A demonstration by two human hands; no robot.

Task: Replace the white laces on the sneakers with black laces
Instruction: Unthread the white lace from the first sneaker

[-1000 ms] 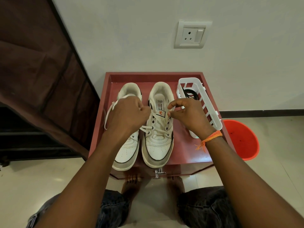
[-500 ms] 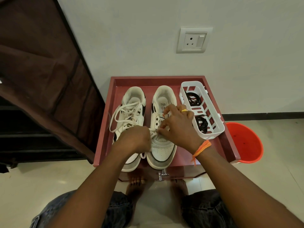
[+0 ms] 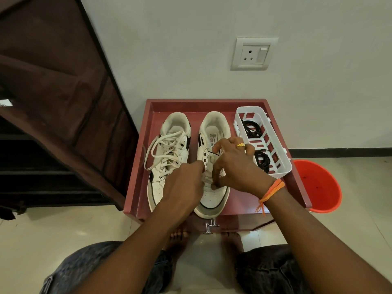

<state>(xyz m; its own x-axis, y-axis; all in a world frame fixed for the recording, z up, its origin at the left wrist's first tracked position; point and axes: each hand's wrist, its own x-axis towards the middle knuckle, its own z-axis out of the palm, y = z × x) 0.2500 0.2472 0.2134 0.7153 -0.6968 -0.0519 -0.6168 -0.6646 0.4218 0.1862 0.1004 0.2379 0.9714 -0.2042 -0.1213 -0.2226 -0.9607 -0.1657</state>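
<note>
Over right sneaker (image 3: pixel 212 196), left hand (image 3: pixel 184 183) and right hand (image 3: pixel 234 168) both pinching white lace (image 3: pixel 207 178), basket (image 3: pixel 282 166) just beside

Two sneakers stand side by side on the surface (image 3: pixel 244 200), the left sneaker (image 3: pixel 169 149) beside the right sneaker (image 3: pixel 214 132); a basket (image 3: pixel 282 168) lies right of them, laces (image 3: pixel 251 129) inside it; a bucket (image 3: pixel 318 185) sits on the floor further right.

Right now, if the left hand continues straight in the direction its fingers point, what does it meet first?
Probably the right hand. The left hand points across the right sneaker at it; depth is unclear.
</note>
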